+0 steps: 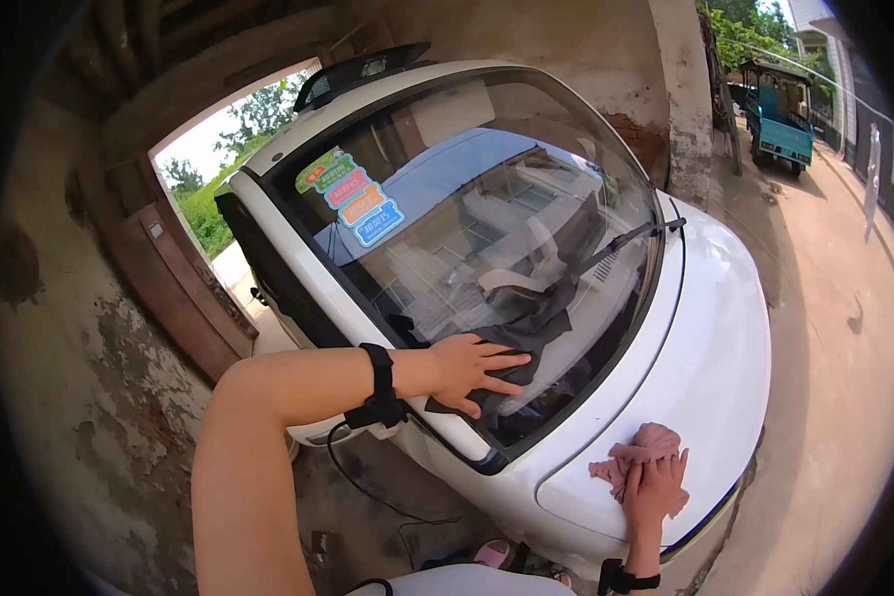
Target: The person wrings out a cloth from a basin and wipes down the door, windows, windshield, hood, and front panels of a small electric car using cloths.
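Note:
My left hand [479, 372] lies flat with its fingers spread over a dark grey cloth [541, 333] at the lower edge of the windshield [437, 263]. The cloth looks crumpled and reaches out past my fingertips. Lower right, my right hand [656, 492] has its fingers closed over a bunched pinkish-brown cloth [646, 447], which rests on the white hood [710, 328] of a small car. Part of that cloth is hidden beneath my palm. Both wrists wear black straps.
A wiper [626, 241] stretches across the glass near the hood. Colourful stickers [356, 204] are on the windshield's upper left. A peeling wall [119, 368] stands close on the left. A cable [368, 492] hangs from my left wrist. Outside, a teal three-wheeler [780, 124] is parked.

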A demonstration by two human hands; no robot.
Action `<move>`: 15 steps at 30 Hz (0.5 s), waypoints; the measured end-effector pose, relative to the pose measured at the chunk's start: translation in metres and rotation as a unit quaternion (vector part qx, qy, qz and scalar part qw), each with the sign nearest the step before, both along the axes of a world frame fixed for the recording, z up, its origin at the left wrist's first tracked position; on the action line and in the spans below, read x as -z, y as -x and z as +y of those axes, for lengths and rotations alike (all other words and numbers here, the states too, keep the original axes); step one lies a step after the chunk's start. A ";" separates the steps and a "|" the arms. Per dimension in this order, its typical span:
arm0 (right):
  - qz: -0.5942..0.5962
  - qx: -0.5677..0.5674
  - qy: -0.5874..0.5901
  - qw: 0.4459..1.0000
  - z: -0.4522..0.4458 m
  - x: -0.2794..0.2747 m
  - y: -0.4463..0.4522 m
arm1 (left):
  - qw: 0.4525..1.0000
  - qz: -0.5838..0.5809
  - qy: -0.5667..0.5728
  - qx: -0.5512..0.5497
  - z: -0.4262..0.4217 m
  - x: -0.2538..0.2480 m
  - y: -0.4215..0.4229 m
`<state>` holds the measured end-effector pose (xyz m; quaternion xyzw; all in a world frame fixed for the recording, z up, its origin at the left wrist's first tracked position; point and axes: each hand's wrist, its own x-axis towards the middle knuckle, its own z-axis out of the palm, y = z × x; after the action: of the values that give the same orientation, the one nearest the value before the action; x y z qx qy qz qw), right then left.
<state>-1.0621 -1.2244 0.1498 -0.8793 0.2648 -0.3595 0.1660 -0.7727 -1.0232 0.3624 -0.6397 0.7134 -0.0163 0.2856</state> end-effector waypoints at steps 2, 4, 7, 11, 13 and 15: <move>-0.008 0.003 0.006 1.000 -0.001 0.004 0.001 | 0.997 -0.005 -0.045 -0.062 -0.005 -0.040 -0.026; -0.014 -0.001 0.013 1.000 -0.002 0.007 0.001 | 0.983 -0.058 -0.003 -0.177 -0.011 -0.089 -0.059; -0.043 0.001 0.013 0.999 0.000 0.002 -0.001 | 0.947 -0.072 0.078 -0.302 -0.014 -0.153 -0.113; -0.029 -0.005 -0.021 0.999 0.000 -0.003 0.002 | 0.898 -0.078 0.130 -0.414 -0.015 -0.205 -0.171; -0.038 -0.003 -0.020 0.999 -0.001 0.000 0.001 | 0.867 -0.090 0.173 -0.458 -0.013 -0.226 -0.194; -0.031 -0.003 -0.030 0.999 0.000 -0.001 0.003 | 0.828 -0.083 0.219 -0.509 -0.003 -0.248 -0.215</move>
<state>-1.0650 -1.2240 0.1508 -0.8631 0.2674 -0.3781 0.2014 -0.5576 -1.0263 0.6102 -0.9543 0.2377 -0.0773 0.1638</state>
